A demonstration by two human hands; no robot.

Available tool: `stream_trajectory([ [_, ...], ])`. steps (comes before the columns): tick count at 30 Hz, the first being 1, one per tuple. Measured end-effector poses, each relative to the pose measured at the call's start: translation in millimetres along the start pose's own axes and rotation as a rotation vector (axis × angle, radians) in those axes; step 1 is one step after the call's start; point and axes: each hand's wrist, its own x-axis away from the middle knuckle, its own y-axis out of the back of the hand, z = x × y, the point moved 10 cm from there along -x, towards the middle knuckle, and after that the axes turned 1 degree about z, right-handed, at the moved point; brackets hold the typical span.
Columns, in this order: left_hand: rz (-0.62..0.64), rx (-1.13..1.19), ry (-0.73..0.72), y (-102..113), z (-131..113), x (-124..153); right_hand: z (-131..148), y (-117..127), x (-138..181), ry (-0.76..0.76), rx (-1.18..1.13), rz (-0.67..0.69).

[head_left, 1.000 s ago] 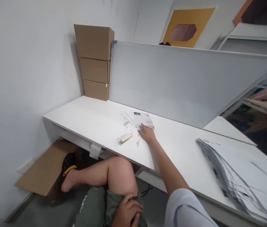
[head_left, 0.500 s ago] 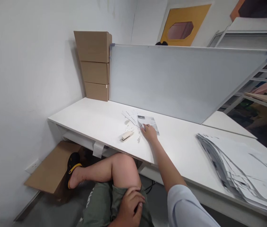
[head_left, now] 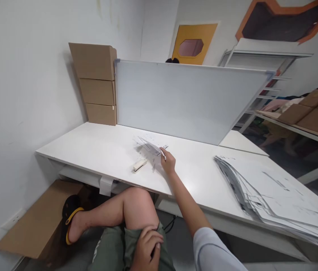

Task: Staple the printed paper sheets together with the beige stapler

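Note:
My right hand reaches over the white table and pinches the near edge of a thin printed sheet of paper. The sheet is lifted and tilted over other loose papers; its printing is hard to read. A small cream stapler lies to the left of that hand, apart from it, near the table's front. My left hand rests on my thigh by the hem of the green shorts, fingers laid on the leg and holding nothing.
Wide, uneven sheets form a stack on the table's right. A whiteboard panel stands along the back, beside stacked cardboard boxes. An open carton sits on the floor at left. Shelving with boxes is beyond.
My right hand has raised the sheet from the tabletop and turned it to a tilt. The view has swung to the right. My left hand stays on the thigh.

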Motion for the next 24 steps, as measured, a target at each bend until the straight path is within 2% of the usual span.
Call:
stream_trajectory([
  [2, -0.027, 0.110, 0.113, -1, 16, 5, 34, 16, 22, 0.145, -0.095, -0.096],
  [5, -0.242, 0.490, 0.340, 7, 54, 19, 97, 36, 87, 0.409, -0.222, -0.130],
  [8, -0.573, 0.926, 0.576, 9, 94, 44, 157, 49, 175, 0.685, -0.306, -0.021],
  [10, -0.735, 1.072, 0.758, 3, 109, 61, 179, 50, 219, 0.759, -0.289, 0.109],
  [11, -0.783, 1.101, 0.830, 0, 111, 67, 182, 49, 232, 0.747, -0.263, 0.166],
  [13, -0.800, 1.120, 0.904, -3, 105, 66, 175, 45, 241, 0.640, -0.201, 0.242],
  [18, -0.748, 1.122, 0.892, 6, 82, 34, 142, 28, 225, 0.363, -0.118, 0.306],
  [24, -0.704, 1.054, 0.934, 15, 83, 26, 139, 22, 224, 0.285, -0.023, 0.335],
])
